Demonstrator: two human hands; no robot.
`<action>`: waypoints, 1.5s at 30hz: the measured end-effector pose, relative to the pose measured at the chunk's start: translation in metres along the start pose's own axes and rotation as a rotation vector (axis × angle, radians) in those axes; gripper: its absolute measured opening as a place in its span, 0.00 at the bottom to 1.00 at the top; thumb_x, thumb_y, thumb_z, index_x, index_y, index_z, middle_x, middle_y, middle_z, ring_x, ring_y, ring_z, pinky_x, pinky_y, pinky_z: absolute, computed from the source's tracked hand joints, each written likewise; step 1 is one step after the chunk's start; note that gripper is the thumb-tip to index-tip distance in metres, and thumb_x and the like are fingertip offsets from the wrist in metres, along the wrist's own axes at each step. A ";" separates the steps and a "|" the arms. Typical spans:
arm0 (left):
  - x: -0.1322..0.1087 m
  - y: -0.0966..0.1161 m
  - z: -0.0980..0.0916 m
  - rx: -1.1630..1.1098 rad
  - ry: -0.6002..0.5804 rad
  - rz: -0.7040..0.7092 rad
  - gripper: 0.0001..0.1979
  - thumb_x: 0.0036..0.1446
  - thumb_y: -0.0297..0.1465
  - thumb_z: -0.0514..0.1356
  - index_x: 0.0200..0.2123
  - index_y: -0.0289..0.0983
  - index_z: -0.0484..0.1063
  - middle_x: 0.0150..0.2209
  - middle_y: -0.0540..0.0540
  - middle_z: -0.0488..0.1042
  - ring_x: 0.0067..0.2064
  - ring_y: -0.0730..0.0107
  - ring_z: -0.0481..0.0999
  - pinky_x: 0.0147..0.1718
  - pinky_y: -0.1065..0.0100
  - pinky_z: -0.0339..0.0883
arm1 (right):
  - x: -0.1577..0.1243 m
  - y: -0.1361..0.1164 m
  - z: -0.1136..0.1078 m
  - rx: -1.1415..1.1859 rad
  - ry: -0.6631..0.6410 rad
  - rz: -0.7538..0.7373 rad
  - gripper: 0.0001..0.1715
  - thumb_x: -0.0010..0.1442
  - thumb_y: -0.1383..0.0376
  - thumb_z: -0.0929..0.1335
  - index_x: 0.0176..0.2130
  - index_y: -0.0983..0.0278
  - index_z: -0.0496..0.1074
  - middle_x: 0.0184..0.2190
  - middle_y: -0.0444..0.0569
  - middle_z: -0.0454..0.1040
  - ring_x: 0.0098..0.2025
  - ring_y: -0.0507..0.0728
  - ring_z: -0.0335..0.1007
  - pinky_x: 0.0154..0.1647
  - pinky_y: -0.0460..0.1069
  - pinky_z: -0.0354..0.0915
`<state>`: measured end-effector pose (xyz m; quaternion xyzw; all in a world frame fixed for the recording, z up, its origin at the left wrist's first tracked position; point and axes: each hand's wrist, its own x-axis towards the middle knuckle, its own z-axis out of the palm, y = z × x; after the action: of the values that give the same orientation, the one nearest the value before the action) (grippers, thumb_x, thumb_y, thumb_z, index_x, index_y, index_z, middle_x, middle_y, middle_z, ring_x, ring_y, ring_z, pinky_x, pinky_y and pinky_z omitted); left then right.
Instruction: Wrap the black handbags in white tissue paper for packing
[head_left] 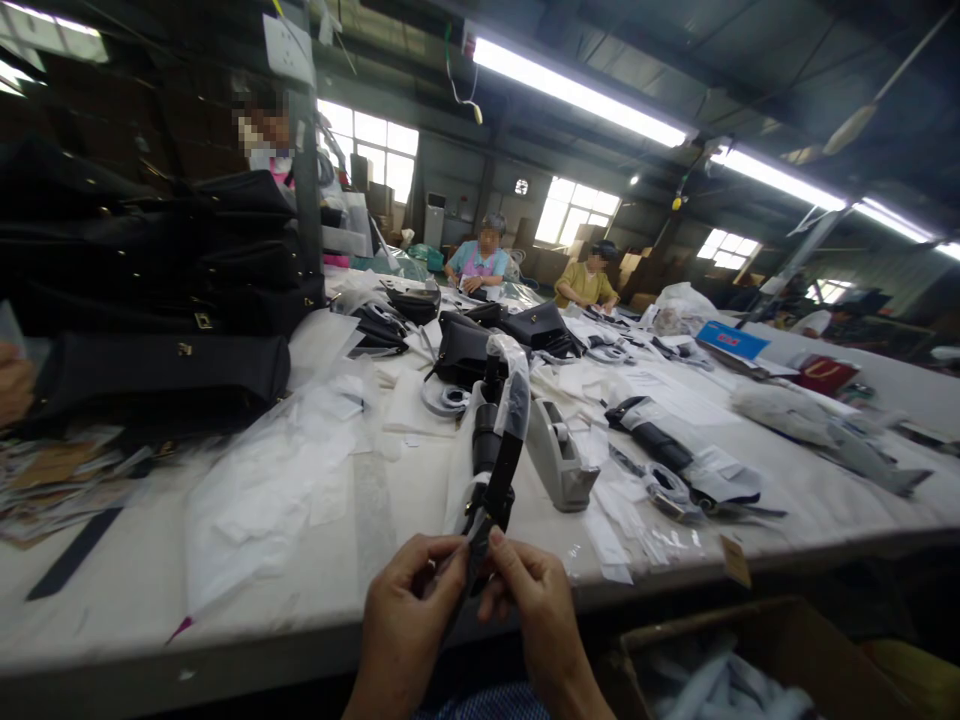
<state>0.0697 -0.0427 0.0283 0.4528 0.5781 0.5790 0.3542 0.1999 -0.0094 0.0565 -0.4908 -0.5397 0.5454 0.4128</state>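
Observation:
Close to the table's front edge, my left hand [411, 615] and my right hand [538, 598] pinch the near end of a black strap [507, 462] from either side. Clear and white wrapping [514, 385] covers its upper bend, which arches away from me. Behind the strap lies a black rolled part [486, 438] on white sheeting, with metal fittings near my fingers. The fingertips hide the strap's very end. Just right of it stands a grey tape dispenser [560, 465].
Black bags [161, 375] are piled on the left, beside a white plastic bag [262, 510]. Wrapped straps [660, 440] lie to the right. An open cardboard box [795, 625] stands below the table edge. Two co-workers [480, 262] sit across the table; another person's hand [13, 383] shows far left.

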 end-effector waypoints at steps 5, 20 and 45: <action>-0.003 -0.001 -0.001 0.126 0.058 0.391 0.06 0.60 0.32 0.63 0.39 0.43 0.80 0.29 0.51 0.77 0.29 0.73 0.77 0.28 0.76 0.69 | 0.000 -0.002 0.001 -0.062 0.027 0.011 0.29 0.55 0.45 0.71 0.23 0.69 0.76 0.13 0.46 0.69 0.15 0.48 0.61 0.18 0.43 0.54; 0.012 0.002 -0.021 0.443 -0.147 0.837 0.12 0.65 0.26 0.55 0.47 0.38 0.75 0.29 0.49 0.73 0.27 0.76 0.77 0.28 0.80 0.70 | 0.000 -0.010 -0.003 0.145 -0.104 0.067 0.34 0.58 0.43 0.67 0.27 0.71 0.77 0.24 0.55 0.78 0.17 0.50 0.69 0.18 0.42 0.55; 0.003 0.023 -0.021 -0.171 -0.277 -0.179 0.20 0.57 0.48 0.61 0.36 0.35 0.76 0.30 0.46 0.79 0.31 0.66 0.78 0.31 0.70 0.72 | 0.005 -0.002 -0.010 -0.084 -0.089 -0.105 0.29 0.61 0.48 0.67 0.22 0.67 0.76 0.13 0.42 0.66 0.17 0.48 0.56 0.21 0.44 0.52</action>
<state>0.0523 -0.0492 0.0529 0.4431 0.5106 0.5243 0.5177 0.2084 -0.0024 0.0584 -0.4539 -0.6048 0.5212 0.3955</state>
